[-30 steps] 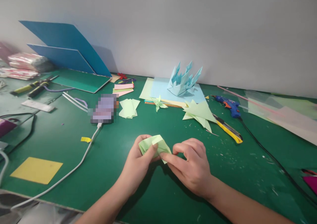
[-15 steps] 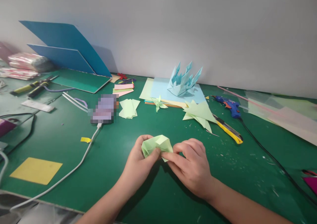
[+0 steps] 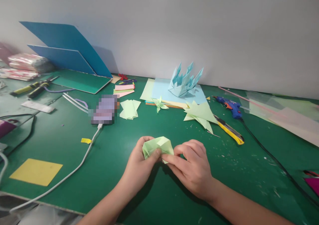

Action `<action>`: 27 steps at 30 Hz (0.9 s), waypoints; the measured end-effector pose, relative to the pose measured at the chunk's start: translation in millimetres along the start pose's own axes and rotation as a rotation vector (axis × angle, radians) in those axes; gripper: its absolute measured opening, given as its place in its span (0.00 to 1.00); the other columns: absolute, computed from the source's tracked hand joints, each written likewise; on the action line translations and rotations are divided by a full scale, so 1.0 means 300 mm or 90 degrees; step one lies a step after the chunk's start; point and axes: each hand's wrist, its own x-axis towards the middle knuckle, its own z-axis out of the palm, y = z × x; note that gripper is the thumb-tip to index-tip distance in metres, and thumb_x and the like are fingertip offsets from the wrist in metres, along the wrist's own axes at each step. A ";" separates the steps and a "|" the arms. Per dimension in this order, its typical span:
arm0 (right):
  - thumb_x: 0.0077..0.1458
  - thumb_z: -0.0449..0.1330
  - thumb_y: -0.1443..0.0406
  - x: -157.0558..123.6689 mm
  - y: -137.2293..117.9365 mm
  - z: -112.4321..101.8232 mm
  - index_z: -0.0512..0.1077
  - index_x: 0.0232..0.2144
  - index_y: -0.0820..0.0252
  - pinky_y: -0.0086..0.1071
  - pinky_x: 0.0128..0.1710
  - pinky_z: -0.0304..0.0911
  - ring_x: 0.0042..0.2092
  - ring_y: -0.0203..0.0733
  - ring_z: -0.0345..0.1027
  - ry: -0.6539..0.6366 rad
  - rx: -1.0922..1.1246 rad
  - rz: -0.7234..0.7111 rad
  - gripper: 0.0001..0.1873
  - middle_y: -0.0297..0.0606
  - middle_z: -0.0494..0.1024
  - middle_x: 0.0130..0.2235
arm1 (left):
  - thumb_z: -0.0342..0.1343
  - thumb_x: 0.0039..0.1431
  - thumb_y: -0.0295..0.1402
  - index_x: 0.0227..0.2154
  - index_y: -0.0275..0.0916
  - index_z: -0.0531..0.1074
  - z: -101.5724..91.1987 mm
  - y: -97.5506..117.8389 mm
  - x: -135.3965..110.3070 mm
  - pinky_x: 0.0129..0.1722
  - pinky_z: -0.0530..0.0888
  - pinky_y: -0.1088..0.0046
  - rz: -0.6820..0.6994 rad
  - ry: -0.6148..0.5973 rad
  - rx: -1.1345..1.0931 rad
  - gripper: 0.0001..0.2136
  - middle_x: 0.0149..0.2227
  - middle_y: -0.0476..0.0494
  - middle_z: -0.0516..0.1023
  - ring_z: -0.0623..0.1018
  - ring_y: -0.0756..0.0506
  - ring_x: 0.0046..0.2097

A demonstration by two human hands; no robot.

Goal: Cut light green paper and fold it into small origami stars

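A partly folded piece of light green paper (image 3: 164,142) is held above the green table, between both hands. My left hand (image 3: 142,160) is closed on its left side, thumb pressed across the front and fingers behind. At its lower right edge, my right hand (image 3: 193,167) pinches the paper with the index finger and thumb. Beyond the hands lie a green folded paper star (image 3: 159,104), a stack of green paper pieces (image 3: 130,109) and some larger pointed green sheets (image 3: 200,113). The fingers behind the paper are hidden.
A blue origami piece (image 3: 184,82) stands on pale blue sheets at the back. To the right are a yellow utility knife (image 3: 230,130) and a blue glue gun (image 3: 230,106) with a black cord. A white cable (image 3: 82,163) and a yellow paper sheet (image 3: 36,172) lie left.
Almost nothing differs. Both hands keep their grip on the green paper, with only a tiny shift of the right fingers.
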 end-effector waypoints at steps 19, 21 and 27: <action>0.59 0.56 0.63 0.003 -0.002 0.001 0.72 0.28 0.56 0.37 0.39 0.52 0.34 0.41 0.58 -0.032 -0.039 0.010 0.09 0.35 0.67 0.27 | 0.61 0.43 0.37 0.32 0.40 0.64 0.012 0.019 -0.014 0.25 0.65 0.78 0.003 0.016 -0.009 0.14 0.22 0.56 0.67 0.68 0.51 0.25; 0.59 0.55 0.63 0.004 -0.003 0.001 0.72 0.28 0.56 0.37 0.39 0.52 0.34 0.41 0.58 -0.035 -0.040 0.013 0.10 0.35 0.67 0.27 | 0.61 0.44 0.37 0.32 0.40 0.63 0.013 0.019 -0.015 0.25 0.65 0.78 0.004 0.015 -0.007 0.14 0.22 0.56 0.67 0.68 0.52 0.25; 0.59 0.56 0.60 -0.002 -0.002 0.003 0.70 0.32 0.55 0.37 0.40 0.55 0.34 0.40 0.59 -0.025 -0.010 0.012 0.07 0.35 0.66 0.30 | 0.60 0.45 0.37 0.33 0.40 0.63 0.010 0.010 -0.010 0.25 0.67 0.79 0.019 0.030 -0.002 0.14 0.23 0.57 0.67 0.68 0.52 0.25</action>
